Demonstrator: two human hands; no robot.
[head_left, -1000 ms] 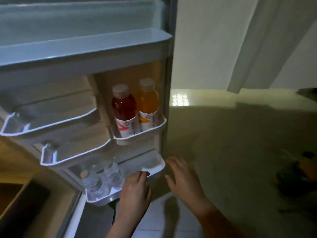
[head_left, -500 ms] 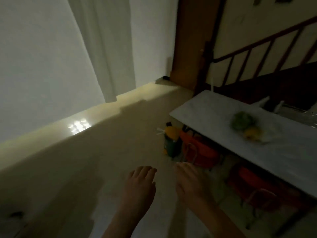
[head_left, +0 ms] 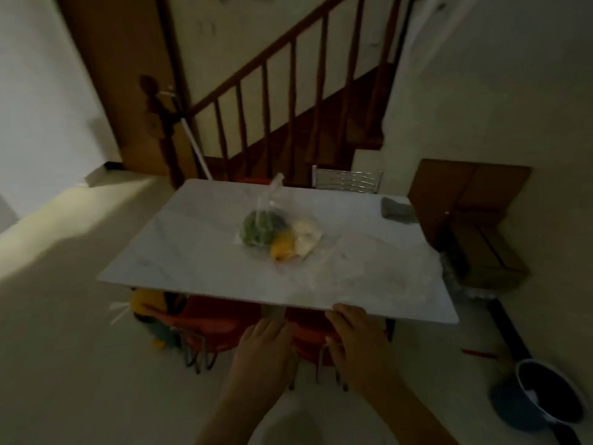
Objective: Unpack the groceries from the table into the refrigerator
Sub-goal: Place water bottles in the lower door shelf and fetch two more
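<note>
Both forearms reach forward, side by side. The left hand [head_left: 266, 354] is palm down, fingers straight and together, holding nothing. The right hand [head_left: 357, 345] is also palm down, fingers relaxed and empty.

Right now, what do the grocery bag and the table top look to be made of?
Grocery bag: thin clear plastic film, glossy; the green, yellow and pale contents show through it. Table top: pale slab with faint grey veining, a marble look, smooth; whether stone or laminate cannot be told.
</note>
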